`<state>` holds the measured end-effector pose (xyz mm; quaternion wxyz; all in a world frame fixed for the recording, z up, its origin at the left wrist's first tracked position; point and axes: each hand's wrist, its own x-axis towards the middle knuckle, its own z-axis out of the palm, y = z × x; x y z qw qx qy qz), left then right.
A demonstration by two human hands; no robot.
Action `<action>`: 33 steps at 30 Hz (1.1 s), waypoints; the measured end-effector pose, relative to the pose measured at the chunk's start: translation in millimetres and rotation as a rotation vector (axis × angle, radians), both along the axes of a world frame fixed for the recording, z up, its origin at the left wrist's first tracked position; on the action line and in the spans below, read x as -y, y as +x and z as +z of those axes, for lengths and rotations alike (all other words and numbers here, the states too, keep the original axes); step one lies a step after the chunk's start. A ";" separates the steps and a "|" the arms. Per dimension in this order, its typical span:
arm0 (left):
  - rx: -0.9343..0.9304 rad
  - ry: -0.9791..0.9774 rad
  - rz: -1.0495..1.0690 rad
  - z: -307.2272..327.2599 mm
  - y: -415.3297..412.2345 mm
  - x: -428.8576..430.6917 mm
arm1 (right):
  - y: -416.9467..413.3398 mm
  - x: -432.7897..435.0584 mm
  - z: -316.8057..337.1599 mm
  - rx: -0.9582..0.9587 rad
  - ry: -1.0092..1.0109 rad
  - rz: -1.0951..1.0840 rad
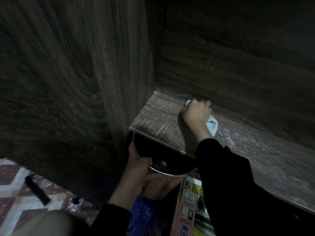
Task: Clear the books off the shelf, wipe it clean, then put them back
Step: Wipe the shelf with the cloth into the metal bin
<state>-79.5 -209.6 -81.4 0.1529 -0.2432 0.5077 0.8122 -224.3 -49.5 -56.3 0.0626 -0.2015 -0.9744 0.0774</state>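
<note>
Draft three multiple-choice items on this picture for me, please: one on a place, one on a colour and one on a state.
1. Where is the round container relative to the shelf?
A. On top of it
B. Just under its front edge
C. Behind it

2. What colour is the cloth?
A. White
B. Red
C. Black

3. What is the right hand doing?
A. Hanging idle
B. Lifting a book
C. Gripping the cloth on the shelf

Answers:
1 B: the left hand holds its rim below the shelf's edge.
2 A: it shows pale against the dark wood.
3 C: the fingers curl over the cloth on the dusty shelf.
</note>
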 end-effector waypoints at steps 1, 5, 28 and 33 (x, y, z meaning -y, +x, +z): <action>-0.010 0.001 0.007 0.9 0.4 -0.7 | -8.2 11.8 0.5 0.009 -0.001 0.026; -0.028 0.006 0.022 0.6 1.9 -1.3 | -31.7 54.5 3.5 0.040 -0.013 0.145; 0.002 -0.044 0.000 -2.8 -1.1 1.1 | -49.7 53.9 -8.3 -0.168 -0.221 0.564; 0.014 -0.050 0.005 -0.1 -3.5 -2.7 | -39.0 54.3 -0.6 -0.078 -0.328 0.650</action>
